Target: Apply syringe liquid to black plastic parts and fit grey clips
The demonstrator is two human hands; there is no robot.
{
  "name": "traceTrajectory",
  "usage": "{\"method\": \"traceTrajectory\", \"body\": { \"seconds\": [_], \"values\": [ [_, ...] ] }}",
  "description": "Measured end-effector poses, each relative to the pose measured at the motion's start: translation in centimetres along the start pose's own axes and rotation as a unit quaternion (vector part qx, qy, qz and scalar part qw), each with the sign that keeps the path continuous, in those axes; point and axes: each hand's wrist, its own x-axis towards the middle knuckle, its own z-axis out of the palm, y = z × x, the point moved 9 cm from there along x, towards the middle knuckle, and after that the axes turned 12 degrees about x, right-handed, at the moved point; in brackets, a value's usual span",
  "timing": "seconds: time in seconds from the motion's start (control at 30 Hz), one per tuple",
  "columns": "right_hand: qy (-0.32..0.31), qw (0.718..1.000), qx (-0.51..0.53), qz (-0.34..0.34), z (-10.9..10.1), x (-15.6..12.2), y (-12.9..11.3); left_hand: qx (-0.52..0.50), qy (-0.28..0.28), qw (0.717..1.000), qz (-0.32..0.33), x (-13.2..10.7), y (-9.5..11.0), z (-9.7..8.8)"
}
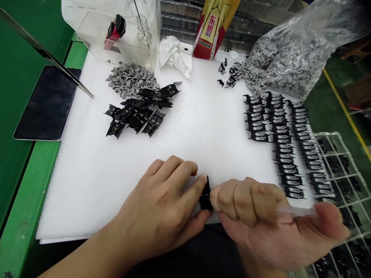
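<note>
My left hand pinches a small black plastic part between thumb and fingertips, low on a white foam sheet. The hand hides part of that piece. My right hand is curled around a clear plastic stick, whose length runs out to the right. Its knuckles sit just right of the black part, and its forefinger appears to touch it. Behind the hands, a heap of black parts lies on the foam beside a pile of grey pieces.
Rows of black-and-silver parts line the foam's right side, above a clear gridded tray holding more black parts. At the back stand a bulging plastic bag of parts, a white cloth and a red-and-yellow packet. A dark tablet lies left.
</note>
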Motion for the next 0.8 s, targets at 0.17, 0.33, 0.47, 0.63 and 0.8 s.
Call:
{"method": "traceTrajectory", "body": {
  "seconds": [0.17, 0.33, 0.47, 0.63, 0.8],
  "values": [
    [0.008, 1.000, -0.008, -0.002, 0.0, -0.1, -0.1, 0.002, 0.003, 1.000, -0.001, 0.0, 0.0, 0.1],
    [0.005, 1.000, -0.008, -0.008, 0.0, 0.0, -0.1, 0.004, 0.001, 1.000, 0.000, 0.0, 0.1, 0.0],
    [0.000, 1.000, -0.019, -0.016, 0.3, 0.2, -0.3, 0.006, 0.001, 1.000, -0.002, 0.1, 0.0, 0.0],
    [-0.021, 0.999, -0.041, -0.024, 0.9, 0.2, -0.4, 0.011, 0.005, 1.000, -0.003, 0.0, 0.0, 0.0],
    [-0.040, 0.997, -0.060, -0.029, 1.1, 0.1, -0.6, 0.009, 0.005, 1.000, -0.006, 0.1, 0.0, 0.0]
  ]
}}
